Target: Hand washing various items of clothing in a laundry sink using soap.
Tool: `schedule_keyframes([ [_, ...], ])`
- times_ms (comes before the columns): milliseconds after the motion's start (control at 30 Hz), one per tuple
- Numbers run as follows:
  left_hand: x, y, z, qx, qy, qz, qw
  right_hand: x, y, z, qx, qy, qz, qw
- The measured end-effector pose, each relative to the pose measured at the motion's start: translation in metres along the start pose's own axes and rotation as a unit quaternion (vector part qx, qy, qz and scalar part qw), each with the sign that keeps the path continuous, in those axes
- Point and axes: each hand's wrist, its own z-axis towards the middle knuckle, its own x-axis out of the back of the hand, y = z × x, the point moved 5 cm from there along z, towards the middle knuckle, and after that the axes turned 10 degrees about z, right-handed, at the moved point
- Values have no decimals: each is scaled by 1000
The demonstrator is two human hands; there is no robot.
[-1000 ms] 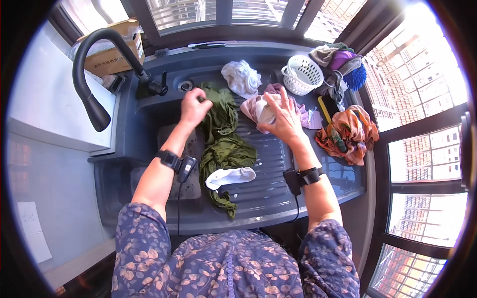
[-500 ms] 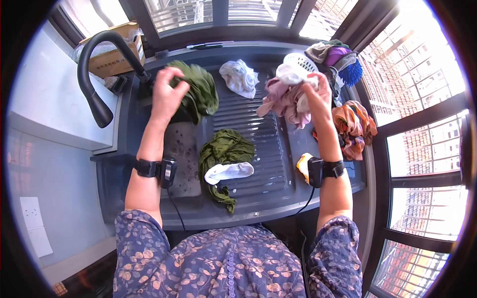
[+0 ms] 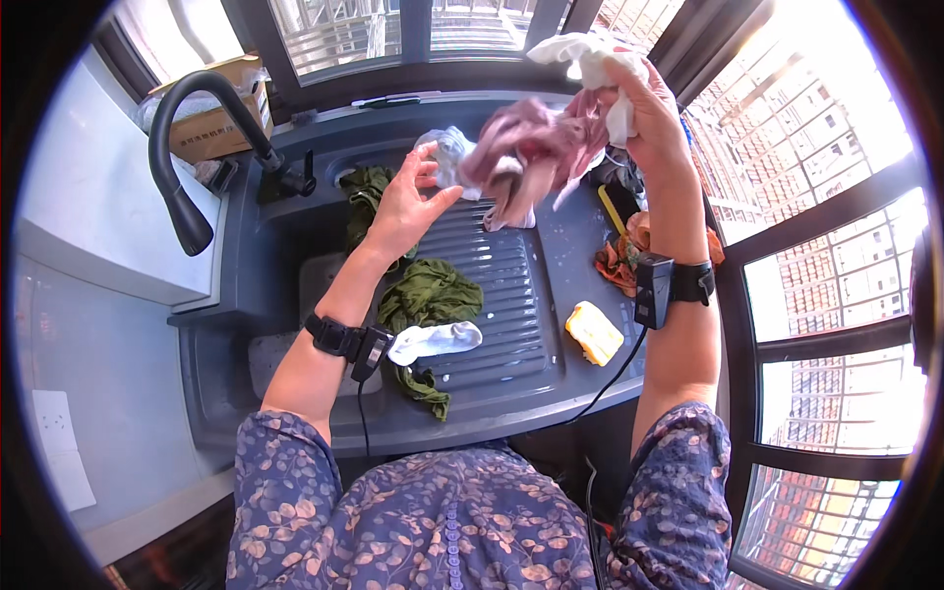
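- Wearing my flowery blue shirt, I lean toward the dark sink.
- A black strap with a small box goes around my left wrist, and my right arm has one too.
- A white sock lies on the front part of the green cloth, on the bumpy drain board.
- To the right, well apart from the sock, sits a yellow block with a pale top.
- The orange cloth is farther back, partly hidden behind my right arm.
- My left hand is up with its fingers spread, gripping nothing. A pale cloth is just behind it; I can't tell if they touch.
- More green stuff lies behind my left wrist.
- My right hand is high up, its fingers bent tight around a white cloth.
- The pink cloth is up in the air by that hand, all blurry. I can't see where my fingers meet it.
- A bent black tap stands on the left.
- Behind it are a brown box and big windows.
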Motion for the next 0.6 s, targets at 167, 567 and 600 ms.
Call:
schedule_keyframes([
  [167, -3, -3, 4, 5, -20, -4, 1000, 12, 17, -9, -73, 51, -7, 996],
  [567, -23, 4, -11, 1, -69, -3, 998, 40, 56, -64, -232, -67, 90, 966],
  [600, -29, 10, -12, 2, -74, -29, 997, 40, 60, -68, -246, -81, 83, 962],
])
